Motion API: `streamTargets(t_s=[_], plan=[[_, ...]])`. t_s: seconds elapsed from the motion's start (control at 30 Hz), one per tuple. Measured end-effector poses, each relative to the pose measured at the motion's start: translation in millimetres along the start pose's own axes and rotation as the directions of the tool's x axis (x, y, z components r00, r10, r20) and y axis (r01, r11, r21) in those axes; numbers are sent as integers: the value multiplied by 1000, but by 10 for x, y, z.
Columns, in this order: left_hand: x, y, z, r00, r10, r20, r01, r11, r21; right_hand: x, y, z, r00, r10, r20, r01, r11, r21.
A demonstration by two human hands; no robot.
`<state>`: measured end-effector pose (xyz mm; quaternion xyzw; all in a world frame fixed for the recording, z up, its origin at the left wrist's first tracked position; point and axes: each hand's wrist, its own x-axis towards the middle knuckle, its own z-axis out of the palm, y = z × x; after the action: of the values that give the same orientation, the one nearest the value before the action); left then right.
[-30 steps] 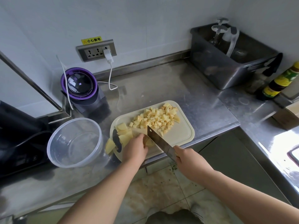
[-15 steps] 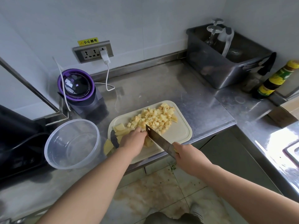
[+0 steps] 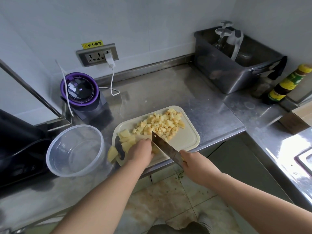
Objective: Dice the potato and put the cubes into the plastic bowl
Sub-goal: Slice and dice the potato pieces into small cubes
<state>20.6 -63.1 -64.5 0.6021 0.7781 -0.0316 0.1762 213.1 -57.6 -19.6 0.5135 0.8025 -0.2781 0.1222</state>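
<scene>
A cream cutting board (image 3: 189, 137) lies at the counter's front edge with a pile of potato cubes (image 3: 160, 123) on its far half. Larger uncut potato pieces (image 3: 125, 137) sit at its left end, and one chunk (image 3: 112, 153) lies off the board beside the bowl. My left hand (image 3: 141, 153) curls over a potato piece on the near left of the board. My right hand (image 3: 194, 162) grips the handle of a cleaver (image 3: 164, 146), whose blade stands right next to my left fingers. The clear plastic bowl (image 3: 55, 164) stands to the left of the board, with nothing in it.
A purple-rimmed appliance (image 3: 81, 92) stands behind the bowl, its white cable plugged into the wall socket (image 3: 108, 59). A dark cooker (image 3: 15, 149) sits at far left. At back right are a grey tub (image 3: 224, 76) with glasses and a sauce bottle (image 3: 287, 85).
The cleaver blade has shifted a little along the potato piece under my left hand. The camera view has drifted slightly; the cube pile and bowl have not moved.
</scene>
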Motion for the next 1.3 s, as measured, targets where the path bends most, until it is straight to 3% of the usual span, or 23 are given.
streamTargets(t_s=[0.37, 0.6, 0.87, 1.3], plan=[[42, -16, 108, 983, -86, -161, 60, 985, -162, -18, 19, 33, 1000, 5, 4, -5, 1000, 23], [58, -44, 143, 976, -163, -145, 118, 954, -275, 1, 31, 61, 1000, 10, -1, -10, 1000, 30], [101, -57, 131, 989, -117, -87, 90, 961, -262, -8, 26, 90, 1000, -7, -21, 7, 1000, -16], [14, -65, 209, 981, -125, -150, 78, 954, -289, 61, 78, 94, 996, -91, -12, 89, 989, -117]])
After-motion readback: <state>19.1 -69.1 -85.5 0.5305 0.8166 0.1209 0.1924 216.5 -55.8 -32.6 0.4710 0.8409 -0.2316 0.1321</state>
